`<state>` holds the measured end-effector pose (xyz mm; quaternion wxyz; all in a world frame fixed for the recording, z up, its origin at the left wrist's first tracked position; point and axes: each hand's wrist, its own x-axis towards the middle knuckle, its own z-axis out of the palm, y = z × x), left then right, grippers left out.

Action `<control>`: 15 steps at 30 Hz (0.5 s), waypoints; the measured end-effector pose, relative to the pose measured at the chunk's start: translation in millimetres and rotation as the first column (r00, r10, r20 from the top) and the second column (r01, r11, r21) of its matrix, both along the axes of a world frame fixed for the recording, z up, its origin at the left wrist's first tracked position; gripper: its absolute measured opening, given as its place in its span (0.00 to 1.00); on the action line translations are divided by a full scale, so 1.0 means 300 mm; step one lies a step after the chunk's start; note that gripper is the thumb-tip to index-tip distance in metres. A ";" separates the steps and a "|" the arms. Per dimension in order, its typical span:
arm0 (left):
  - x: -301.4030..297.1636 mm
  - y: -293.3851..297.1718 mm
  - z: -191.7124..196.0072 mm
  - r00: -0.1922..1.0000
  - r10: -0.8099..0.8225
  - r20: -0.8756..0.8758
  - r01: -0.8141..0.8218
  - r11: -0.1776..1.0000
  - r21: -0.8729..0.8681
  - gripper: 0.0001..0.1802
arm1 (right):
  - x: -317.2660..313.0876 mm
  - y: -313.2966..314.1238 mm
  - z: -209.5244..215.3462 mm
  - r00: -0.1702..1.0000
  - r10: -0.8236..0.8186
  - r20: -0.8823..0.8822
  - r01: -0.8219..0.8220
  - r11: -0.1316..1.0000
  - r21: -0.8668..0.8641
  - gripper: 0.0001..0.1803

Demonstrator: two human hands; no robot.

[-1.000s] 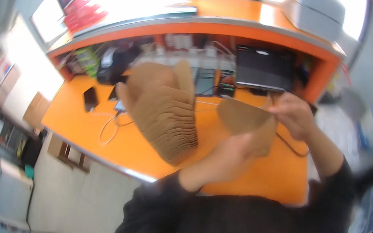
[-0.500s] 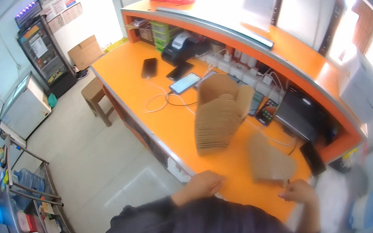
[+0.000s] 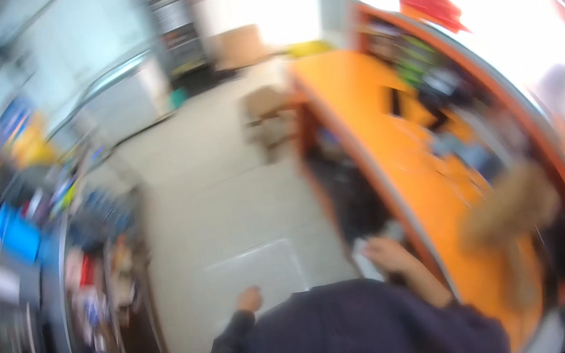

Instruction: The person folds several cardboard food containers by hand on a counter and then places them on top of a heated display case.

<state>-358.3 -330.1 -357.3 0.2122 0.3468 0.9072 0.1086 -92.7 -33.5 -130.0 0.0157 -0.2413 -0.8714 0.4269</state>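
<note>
My left hand [image 3: 249, 299] hangs low over the pale floor, away from the counter. Its fingers are too smeared to read. At the front edge of the orange counter [image 3: 386, 153] is my right hand [image 3: 387, 254], beside a white flat piece [image 3: 366, 263] on the counter's side. Blur hides whether it grips that piece. A stack of brown folded cardboard [image 3: 509, 207] rests on the counter to the right, with neither hand on it.
Cables and phones [image 3: 467, 151] lie farther back on the counter. A brown stool [image 3: 266, 116] stands at its far end. Crowded shelves [image 3: 99, 279] line the left side, and a white chest freezer [image 3: 126, 98] is by the far wall.
The view has swung left and blurred. My right hand has left the loose brown cardboard piece for the counter's front edge. My left hand has moved off the counter, over the floor.
</note>
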 end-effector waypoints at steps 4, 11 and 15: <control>-0.247 -0.593 -0.020 0.700 0.714 0.020 -0.664 0.660 -0.352 0.15 | -0.299 -0.083 -0.001 0.983 0.182 -0.033 -0.183 0.983 -0.028 0.15; -0.240 -0.906 0.079 0.256 0.966 -0.022 -0.929 0.239 -0.283 0.16 | -1.038 -0.227 0.304 0.295 0.181 -0.938 -0.582 0.813 -0.026 0.17; -0.458 -0.772 -0.165 0.496 0.849 0.185 -0.839 0.523 -0.149 0.20 | -1.247 -0.665 0.836 -0.745 -0.608 -0.274 -0.563 0.353 0.747 0.07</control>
